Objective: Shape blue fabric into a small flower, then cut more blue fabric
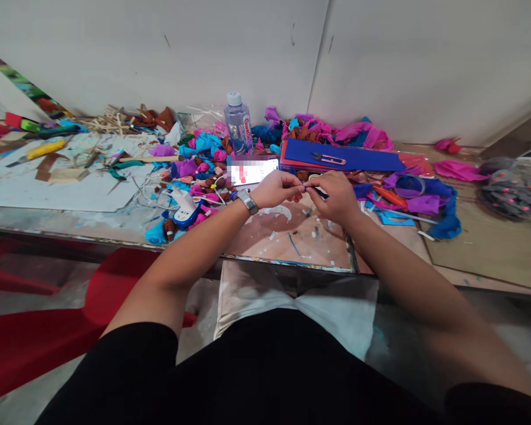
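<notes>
My left hand (277,189), with a metal watch (248,202) on its wrist, and my right hand (334,196) meet over the table. Both are closed in a pinch on a small dark blue piece (317,190) held between their fingertips; what it is I cannot make out. Just beyond my hands lies a lit phone (252,171). Behind it a blue sheet (343,157) carries a small pair of snips (328,158). Scraps of pink, purple, blue and brown crepe paper (203,168) lie heaped to the left of my hands.
A plastic water bottle (239,125) stands at the back. A white charger (183,203) sits left of my wrist. Wooden sticks (110,123) and a yellow-handled tool (44,149) lie far left. A tape ring (409,185) and blue paper lie right. Red plastic chair (35,336) at lower left.
</notes>
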The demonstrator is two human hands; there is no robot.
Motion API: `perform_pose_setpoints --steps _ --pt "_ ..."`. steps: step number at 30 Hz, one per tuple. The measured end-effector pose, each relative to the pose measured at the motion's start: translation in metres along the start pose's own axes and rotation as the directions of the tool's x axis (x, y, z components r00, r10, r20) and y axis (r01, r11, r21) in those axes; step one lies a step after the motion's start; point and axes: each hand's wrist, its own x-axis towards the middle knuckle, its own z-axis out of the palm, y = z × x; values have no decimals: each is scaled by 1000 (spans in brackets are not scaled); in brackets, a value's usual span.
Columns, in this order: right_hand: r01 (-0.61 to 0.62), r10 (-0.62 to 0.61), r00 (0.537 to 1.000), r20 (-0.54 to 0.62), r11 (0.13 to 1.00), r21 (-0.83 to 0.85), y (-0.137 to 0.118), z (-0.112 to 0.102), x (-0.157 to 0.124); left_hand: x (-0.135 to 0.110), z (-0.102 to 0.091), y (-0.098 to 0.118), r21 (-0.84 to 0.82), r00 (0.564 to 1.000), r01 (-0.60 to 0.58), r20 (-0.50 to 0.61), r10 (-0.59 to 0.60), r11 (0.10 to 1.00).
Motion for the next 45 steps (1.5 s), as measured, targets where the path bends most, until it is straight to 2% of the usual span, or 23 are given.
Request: perform_pose_setpoints --steps 4,9,11,13,17,21,25,27,29,32,34,37,41,45 --pt "7 -7 1000 -17 1000 -23 2 2 -1 0 2 -2 66 997 -44 -59 48 997" --pt "20 -21 999 -29 999 -24 1 3 -1 0 4 -2 71 994 -90 -53 94 993" --pt "16 -17 999 -29 1000 -27 0 3 -1 -1 4 -1 155 988 -127 -73 139 980" --pt "5 -5 1000 -18 1000 -20 -1 3 -1 -2 4 0 318 972 -180 -88 218 931" --pt "-36 35 999 15 999 17 1 6 -3 -4 4 0 607 926 -277 -37 375 745" --pt "-51 50 998 32 998 39 3 11 -3 -3 5 -4 668 909 -321 17 417 672" --pt "-58 57 997 43 997 44 4 13 -3 -4 7 -4 663 910 -322 19 415 676" --pt "-59 57 998 36 997 40 4 12 -3 -5 8 -2 619 927 -288 -11 375 731" --pt "-61 60 998 26 998 32 5 11 -2 -5 9 0 517 951 -239 -47 306 822" --pt "-55 54 998 9 998 18 6 8 -2 -3 9 1 275 983 -146 -67 170 950" --pt "-37 37 999 -7 999 14 6 6 -2 -2 9 2 110 996 -62 -53 68 992" --pt "-15 15 1000 -7 1000 10 5 4 -1 0 10 4 -90 997 70 -20 -72 993" --pt "15 -15 1000 11 1000 -1 3 3 0 -1 11 7 -292 974 225 53 -219 930" --pt "32 -32 999 19 999 2 2 2 0 -2 11 9 -424 950 310 108 -293 851"
